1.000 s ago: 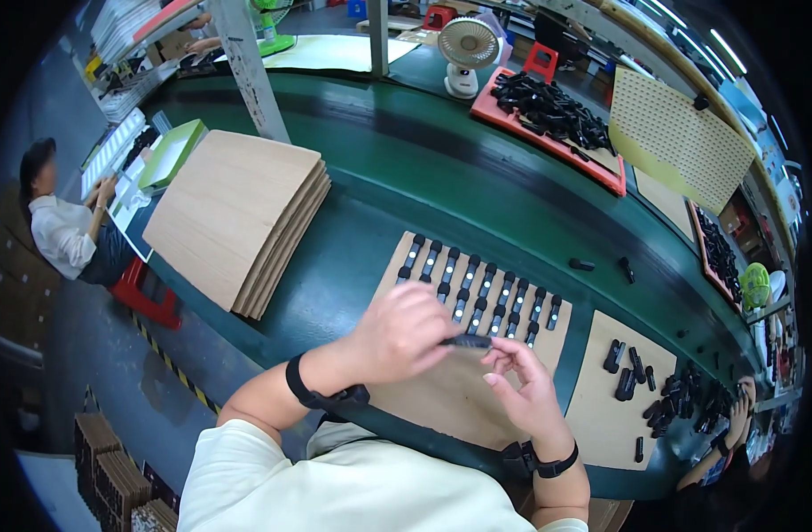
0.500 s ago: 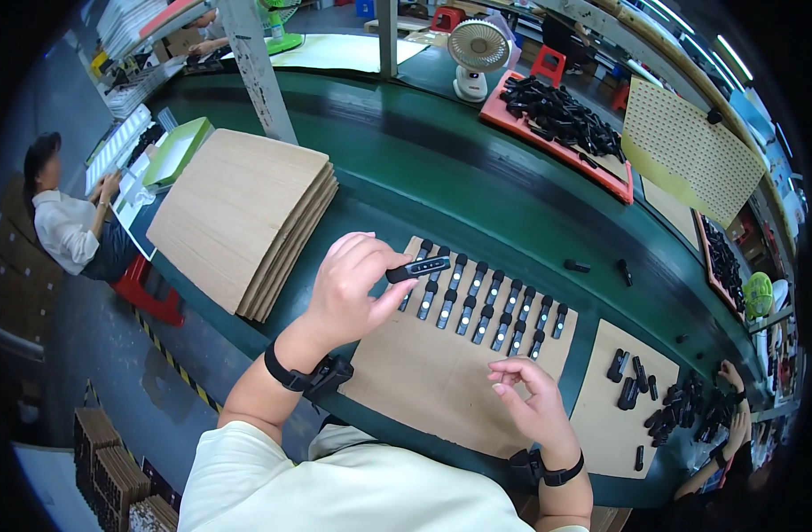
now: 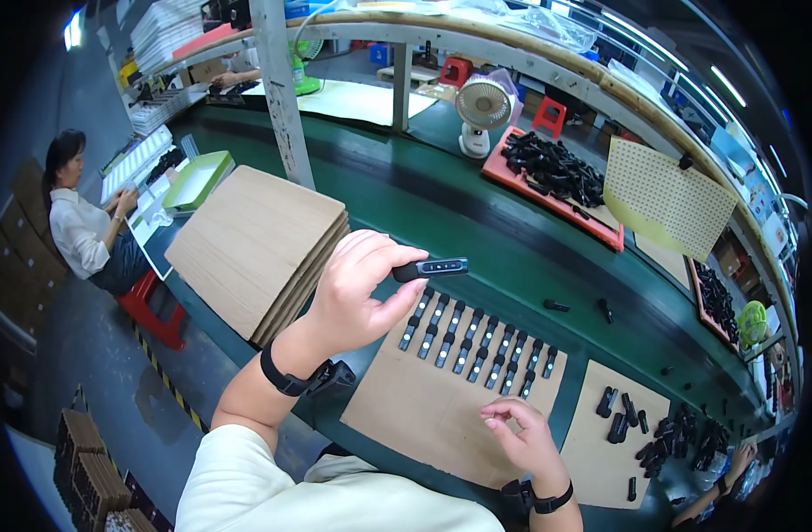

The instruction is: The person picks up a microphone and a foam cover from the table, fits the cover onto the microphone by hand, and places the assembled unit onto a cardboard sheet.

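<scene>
My left hand [image 3: 357, 284] is raised above the cardboard sheet, thumb and fingers pinching a small black clip-on microphone [image 3: 443, 266]. Its glossy face, with a row of small marks, is turned up toward me. Below it, several similar black microphones [image 3: 466, 341], with dark rounded tops and pale dots, lie in two slanting rows on the cardboard sheet [image 3: 406, 399]. Over the near right part of that sheet hovers my right hand [image 3: 523, 434], open, fingers loosely curled, with nothing visible in it.
A stack of cardboard sheets [image 3: 255, 239] stands at left. To the right, another sheet [image 3: 592, 461] bears loose black pieces. A red tray [image 3: 492, 168] of black parts and a white fan [image 3: 486, 105] are farther back. A co-worker [image 3: 82, 222] sits at left; another person's hand [image 3: 741, 458] shows at right.
The view has tilted upward, so the bench sits lower in the picture. My left hand still holds the microphone, now more level; my right hand remains near the sheet's near right part.
</scene>
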The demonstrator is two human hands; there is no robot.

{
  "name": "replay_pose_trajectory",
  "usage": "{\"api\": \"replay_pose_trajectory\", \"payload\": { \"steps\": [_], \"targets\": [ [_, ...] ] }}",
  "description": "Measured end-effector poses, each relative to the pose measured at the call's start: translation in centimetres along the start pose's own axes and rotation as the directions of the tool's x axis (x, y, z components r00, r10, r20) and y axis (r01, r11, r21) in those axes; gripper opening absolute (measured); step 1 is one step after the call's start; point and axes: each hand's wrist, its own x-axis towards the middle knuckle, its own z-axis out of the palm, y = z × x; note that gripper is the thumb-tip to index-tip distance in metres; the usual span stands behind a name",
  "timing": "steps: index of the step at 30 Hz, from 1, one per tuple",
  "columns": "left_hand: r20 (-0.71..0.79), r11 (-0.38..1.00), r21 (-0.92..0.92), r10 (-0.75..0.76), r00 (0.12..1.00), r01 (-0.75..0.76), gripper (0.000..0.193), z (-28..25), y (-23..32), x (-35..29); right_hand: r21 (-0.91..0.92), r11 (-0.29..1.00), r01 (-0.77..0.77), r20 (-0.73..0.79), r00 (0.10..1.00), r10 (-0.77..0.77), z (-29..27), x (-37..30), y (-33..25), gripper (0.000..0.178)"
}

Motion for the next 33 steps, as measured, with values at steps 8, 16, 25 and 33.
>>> {"api": "replay_pose_trajectory", "payload": {
  "steps": [8,16,25,33],
  "targets": [
    [0.067,1.000,-0.018,-0.015,0.998,0.016,0.024,-1.1,1.5,1.4,-0.022,1.000,0.007,0.000,1.000,-0.007,-0.2,-0.1,0.4,0.013],
    [0.050,0.998,-0.061,0.010,0.999,-0.007,0.022,-1.6,0.8,4.5,-0.027,0.999,0.017,-0.001,1.000,-0.017,-0.4,-0.3,0.7,0.012],
    [-0.099,0.994,-0.105,-0.018,0.995,0.008,0.025,-2.4,-6.8,15.3,-0.051,0.998,-0.032,-0.007,0.999,0.032,-0.8,-1.1,0.9,0.012],
    [-0.297,0.996,0.043,-0.061,0.953,0.077,0.023,-3.3,-13.7,22.1,-0.061,0.995,-0.080,-0.013,0.997,0.079,-1.0,-1.2,1.0,0.014]
  ]
}}
